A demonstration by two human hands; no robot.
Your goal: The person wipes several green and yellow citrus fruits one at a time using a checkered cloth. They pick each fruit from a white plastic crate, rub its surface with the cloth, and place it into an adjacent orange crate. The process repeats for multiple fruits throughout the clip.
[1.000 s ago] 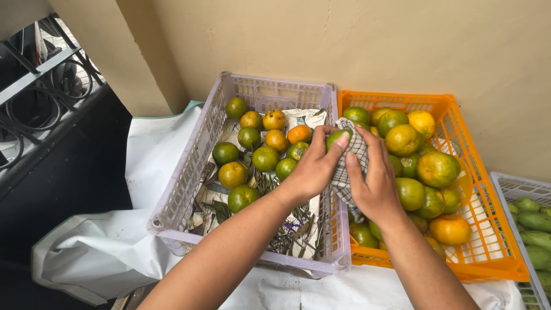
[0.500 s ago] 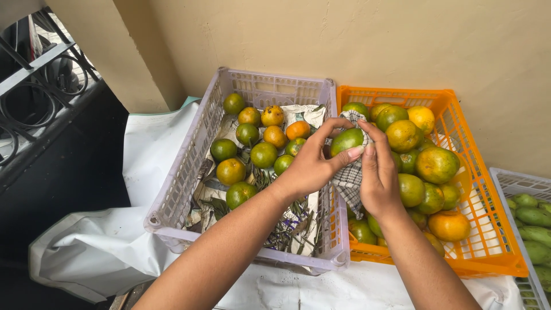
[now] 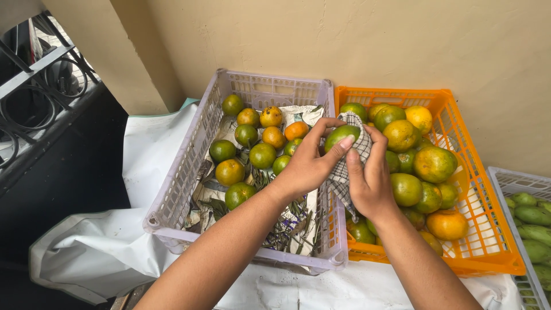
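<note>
Above the seam between the lilac crate (image 3: 178, 189) and the orange crate (image 3: 488, 241), the left hand (image 3: 304, 169) gripped a green citrus fruit (image 3: 341, 136), thumb and fingers curled round it. Beside it, the right hand (image 3: 370, 183) clutched a checked cloth (image 3: 344, 178) (pressed against the fruit's side).

Crates, fruit, cloth and hands, counted

Three crates: one lilac (image 3: 178, 178), one orange (image 3: 488, 229), one grey (image 3: 508, 183). Ten citrus fruits lie in the lilac one; one checked cloth (image 3: 344, 172); two hands.
</note>
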